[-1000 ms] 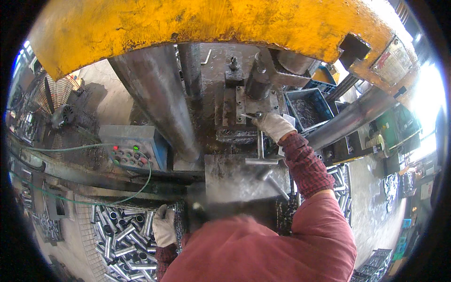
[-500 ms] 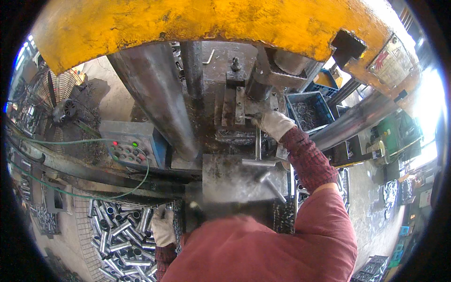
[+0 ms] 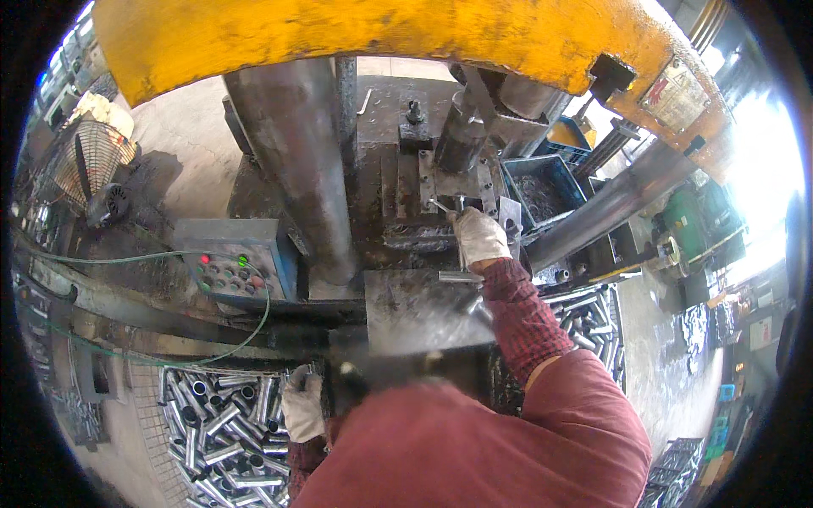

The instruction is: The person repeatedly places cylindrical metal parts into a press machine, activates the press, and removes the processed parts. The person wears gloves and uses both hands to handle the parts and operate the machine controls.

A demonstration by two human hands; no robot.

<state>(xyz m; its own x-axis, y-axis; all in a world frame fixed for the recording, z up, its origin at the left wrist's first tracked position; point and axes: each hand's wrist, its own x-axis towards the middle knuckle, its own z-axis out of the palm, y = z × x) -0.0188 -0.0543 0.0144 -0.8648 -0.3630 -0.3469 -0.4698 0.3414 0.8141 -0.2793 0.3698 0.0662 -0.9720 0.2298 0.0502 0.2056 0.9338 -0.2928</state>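
Observation:
My right hand (image 3: pixel 480 234), in a pale work glove, is closed at the front edge of the press die block (image 3: pixel 458 188). What its fingers grip is hidden by the glove. A small shiny metal piece (image 3: pixel 439 206) lies on the die just beyond the fingertips. Below the hand shows a horizontal metal bar (image 3: pixel 458 277), above a flat steel plate (image 3: pixel 406 309). Down at the left, my gloved left hand (image 3: pixel 303 408) is at the right side of a wire bin of short metal tubes (image 3: pixel 222 419). Its thumb and fingers look slightly apart, with nothing visible between them.
A yellow press frame (image 3: pixel 364 34) spans the top, with a thick steel column (image 3: pixel 296 169) below. The control box (image 3: pixel 233 262) with lit buttons stands left, near a caged fan (image 3: pixel 95 173). A blue crate (image 3: pixel 542 195) and more tubes (image 3: pixel 593 326) are to the right.
My right forearm has swung left and my right hand has come slightly nearer, now covering part of the upright rod. My left hand has shifted slightly right. The whole view has tilted a little.

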